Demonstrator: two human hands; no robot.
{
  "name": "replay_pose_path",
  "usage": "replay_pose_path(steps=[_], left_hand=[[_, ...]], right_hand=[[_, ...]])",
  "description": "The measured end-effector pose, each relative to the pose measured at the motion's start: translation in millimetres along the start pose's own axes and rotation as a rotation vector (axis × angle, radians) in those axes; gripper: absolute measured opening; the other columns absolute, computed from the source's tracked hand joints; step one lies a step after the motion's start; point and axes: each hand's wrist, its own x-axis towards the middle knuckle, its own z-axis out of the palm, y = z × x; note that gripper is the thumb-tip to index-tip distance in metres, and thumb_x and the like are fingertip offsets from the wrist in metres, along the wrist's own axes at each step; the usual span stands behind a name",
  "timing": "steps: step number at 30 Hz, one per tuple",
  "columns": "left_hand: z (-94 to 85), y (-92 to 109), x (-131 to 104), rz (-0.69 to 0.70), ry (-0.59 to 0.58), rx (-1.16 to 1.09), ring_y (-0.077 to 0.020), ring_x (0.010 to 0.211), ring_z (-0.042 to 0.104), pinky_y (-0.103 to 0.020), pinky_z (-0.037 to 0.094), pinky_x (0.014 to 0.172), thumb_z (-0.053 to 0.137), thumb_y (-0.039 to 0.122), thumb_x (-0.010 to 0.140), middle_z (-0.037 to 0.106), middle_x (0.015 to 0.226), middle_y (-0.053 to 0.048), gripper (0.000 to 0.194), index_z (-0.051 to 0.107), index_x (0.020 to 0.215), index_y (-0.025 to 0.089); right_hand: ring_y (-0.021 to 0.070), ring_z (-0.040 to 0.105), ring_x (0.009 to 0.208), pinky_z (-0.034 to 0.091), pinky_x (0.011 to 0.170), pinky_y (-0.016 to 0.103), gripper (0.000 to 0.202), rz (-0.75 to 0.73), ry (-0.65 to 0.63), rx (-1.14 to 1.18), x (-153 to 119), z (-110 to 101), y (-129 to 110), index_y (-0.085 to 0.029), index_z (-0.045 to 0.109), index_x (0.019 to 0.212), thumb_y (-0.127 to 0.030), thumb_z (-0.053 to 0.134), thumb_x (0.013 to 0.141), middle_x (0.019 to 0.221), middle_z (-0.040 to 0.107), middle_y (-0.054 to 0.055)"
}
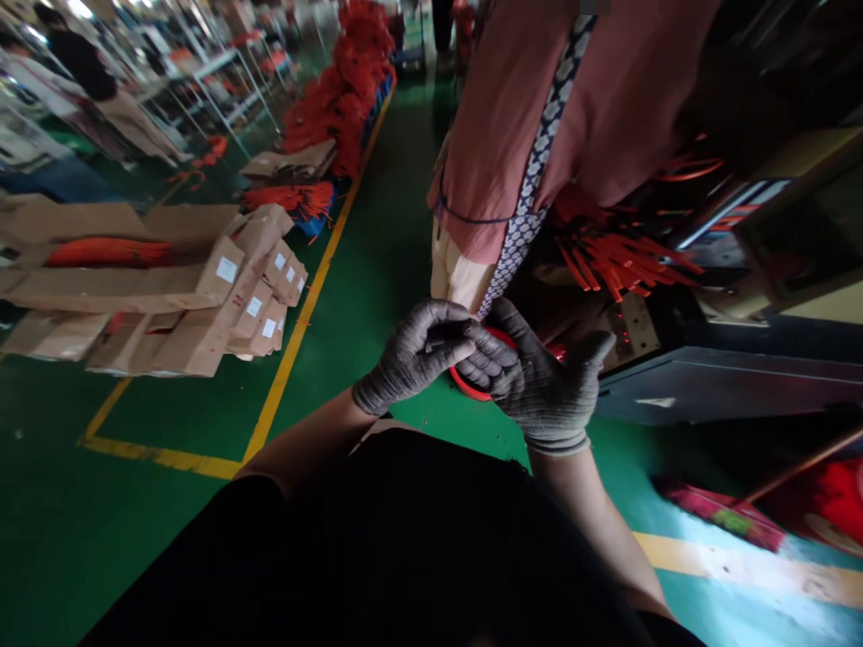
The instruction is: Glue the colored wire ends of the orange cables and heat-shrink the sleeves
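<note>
Left hand (422, 352), in a grey knit glove, is seen mid-frame in the head view, fingers bent and thumb brought in toward them, its tips met by the fingers of the right hand (546, 386). Whether anything small is pinched there cannot be told. Right hand, gloved the same way, is held open, palm partly shown, thumb stuck out well apart from the fingers; no grip is made by it. Just behind and below the joined fingertips, a red round container (474, 388) is partly hidden by the gloves; its contents cannot be made out. Directly beyond the hands, a person in a pink garment (573, 108) is seen, a flower-patterned strap (539, 162) hung down toward the fingertips. Beyond the right hand, orange strips (620, 262) are bunched, ends pointed outward. To its right, a panel with red lights (630, 337) is seen, and farther right and nearer the wearer, a pink broom head (728, 517) is rested on the green floor (378, 270). Left of the left hand, past a yellow line (287, 370), cardboard boxes (162, 292) are stacked, orange material (108, 252) laid in the open top one. Farther off, red-orange bundles (337, 99) are piled.
</note>
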Motion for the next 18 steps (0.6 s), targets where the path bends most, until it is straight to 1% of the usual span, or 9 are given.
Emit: replay_pose_path(steps=[2, 5, 9, 11, 15, 16, 18], left_hand=[[2.1, 2, 0, 0.053, 0.033, 0.087, -0.0182, 0.103, 0.072, -0.034, 0.062, 0.093, 0.074, 0.044, 0.089, 0.075, 0.11, -0.008, 0.033, 0.067, 0.109, 0.02], [2.4, 8, 1, 0.133, 0.043, 0.206, -0.0188, 0.104, 0.073, -0.037, 0.062, 0.097, 0.071, 0.039, 0.092, 0.077, 0.11, -0.008, 0.025, 0.07, 0.107, 0.02], [-3.0, 13, 5, 0.261, 0.012, 0.386, -0.0182, 0.102, 0.075, -0.037, 0.062, 0.097, 0.064, 0.03, 0.096, 0.079, 0.108, -0.007, 0.017, 0.073, 0.107, 0.022], [-6.2, 12, 5, 0.316, 0.011, 0.53, -0.0172, 0.097, 0.075, -0.035, 0.063, 0.092, 0.061, 0.027, 0.097, 0.079, 0.105, -0.007, 0.016, 0.073, 0.106, 0.022], [-9.1, 7, 7, 0.427, 0.059, 0.852, -0.015, 0.08, 0.073, -0.028, 0.059, 0.078, 0.06, 0.026, 0.094, 0.078, 0.088, -0.005, 0.013, 0.071, 0.098, 0.019], [-9.0, 6, 8, 0.448, 0.071, 0.901, -0.0145, 0.077, 0.072, -0.027, 0.058, 0.075, 0.06, 0.026, 0.094, 0.077, 0.084, -0.004, 0.012, 0.07, 0.095, 0.019], [-8.4, 5, 10, 0.47, 0.084, 0.924, -0.0135, 0.073, 0.069, -0.026, 0.055, 0.071, 0.059, 0.024, 0.092, 0.074, 0.08, -0.004, 0.011, 0.067, 0.09, 0.019]], right_hand=[[0.0276, 0.05, 0.143, 0.026, 0.124, 0.059, 0.099, 0.005, 0.011, -0.001, 0, -1, 0, -0.038, 0.043, 0.154, -0.098, 0.021, 0.077, 0.145, 0.062, 0.006], [0.0272, 0.045, 0.147, 0.026, 0.125, 0.058, 0.101, 0.01, 0.028, -0.013, 0, -3, 1, -0.037, 0.043, 0.153, -0.098, 0.024, 0.077, 0.15, 0.058, 0.006], [0.0282, 0.043, 0.149, 0.029, 0.124, 0.057, 0.098, 0.002, 0.029, -0.036, -1, -4, 4, -0.034, 0.055, 0.144, -0.099, 0.028, 0.076, 0.151, 0.057, 0.006], [0.0292, 0.041, 0.15, 0.03, 0.123, 0.058, 0.096, -0.014, 0.034, -0.086, -1, -4, 7, -0.033, 0.059, 0.141, -0.098, 0.03, 0.076, 0.152, 0.056, 0.006], [0.0304, 0.036, 0.153, 0.027, 0.124, 0.059, 0.095, -0.06, 0.019, -0.239, -2, -4, 13, -0.038, 0.056, 0.143, -0.099, 0.034, 0.074, 0.159, 0.048, 0.003], [0.0305, 0.035, 0.154, 0.026, 0.125, 0.059, 0.096, -0.069, 0.006, -0.264, -2, -5, 14, -0.039, 0.056, 0.144, -0.099, 0.035, 0.073, 0.161, 0.045, 0.003], [0.0294, 0.03, 0.156, 0.024, 0.126, 0.056, 0.099, -0.049, -0.01, -0.327, -4, -8, 16, -0.04, 0.052, 0.147, -0.101, 0.032, 0.072, 0.164, 0.041, 0.001]])
